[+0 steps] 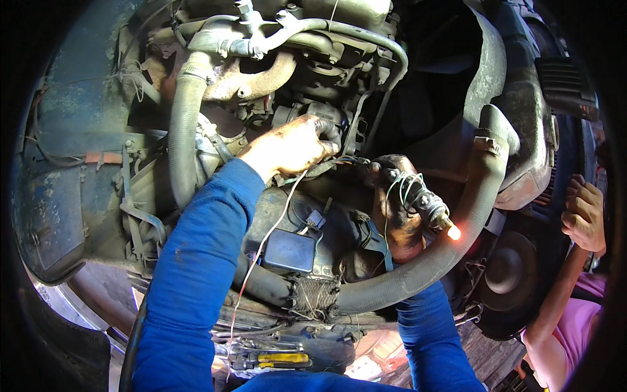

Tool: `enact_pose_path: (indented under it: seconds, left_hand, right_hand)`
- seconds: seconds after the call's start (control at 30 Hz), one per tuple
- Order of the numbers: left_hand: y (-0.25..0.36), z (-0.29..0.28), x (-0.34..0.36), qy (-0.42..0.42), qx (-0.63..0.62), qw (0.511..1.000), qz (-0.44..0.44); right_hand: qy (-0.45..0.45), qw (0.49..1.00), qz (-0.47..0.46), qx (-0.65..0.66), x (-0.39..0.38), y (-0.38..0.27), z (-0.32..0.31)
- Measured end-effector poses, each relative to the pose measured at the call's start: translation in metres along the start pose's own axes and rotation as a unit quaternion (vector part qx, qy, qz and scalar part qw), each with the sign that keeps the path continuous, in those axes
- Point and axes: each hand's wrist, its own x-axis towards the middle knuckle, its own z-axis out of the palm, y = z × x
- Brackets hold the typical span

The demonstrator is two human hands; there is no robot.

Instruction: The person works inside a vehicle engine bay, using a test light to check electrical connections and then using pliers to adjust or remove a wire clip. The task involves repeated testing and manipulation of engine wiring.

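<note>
We see a check with a lit lamp in hand, by our judgement: the glowing bulb (453, 232), right of centre in the frame, suggests that current reaches it. Our right hand (398, 219) comes up from beneath the thick ribbed hose (398, 285), its fingers folded about the upper end of the lamp holder (430, 202), as far as we can make out; thin green wires (410, 185) loop around that end. Our left hand (294, 145), just above centre, reaches to the rounded metal housing (319, 114) with its fingers bent; their tips are hidden, so we cannot tell whether they pinch anything or only press there. A pale wire (262, 244) comes out from under this hand and runs down to the lower edge, left of the flat black box (289, 251). Between both hands lies a dark wire bundle (349, 160). The next move, we judge, calls for a steady left contact while the right keeps the hot bulb off the hose and the loose strands apart, since stray touching could give a false reading.
</note>
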Motion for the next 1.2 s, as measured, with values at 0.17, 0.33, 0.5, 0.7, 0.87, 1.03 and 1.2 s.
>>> enact_pose_path:
  seconds: [0.17,0.33,0.5,0.7,0.87,1.03,1.2]
  left_hand:
    - [-0.002,-0.014,-0.012,0.097,0.079,0.992,-0.006]
    - [-0.011,-0.037,-0.029,0.109,-0.042,0.991,-0.066]
    - [-0.017,-0.04,-0.035,0.132,-0.137,0.971,-0.146]
    - [-0.016,-0.046,-0.033,0.091,-0.034,0.988,-0.118]
    - [-0.009,-0.045,-0.038,0.066,-0.166,0.975,-0.132]
    - [-0.007,-0.042,-0.039,0.071,-0.283,0.952,-0.09]
    - [-0.007,-0.041,-0.039,0.093,-0.247,0.96,-0.091]
  right_hand:
    - [-0.001,1.0,-0.005,-0.004,0.002,0.001,0.002]
    - [0.002,1.0,-0.005,-0.015,0.005,0.003,0.007]
    - [0.005,1.0,0.004,-0.028,0.005,0.007,0.008]
    - [0.01,0.999,0.015,-0.044,-0.001,0.008,0.003]
    - [0.01,0.999,0.015,-0.047,-0.005,0.008,0.002]
    - [0.011,0.999,0.02,-0.043,-0.004,0.009,0.001]
    - [0.01,0.999,0.019,-0.041,-0.004,0.009,0.001]
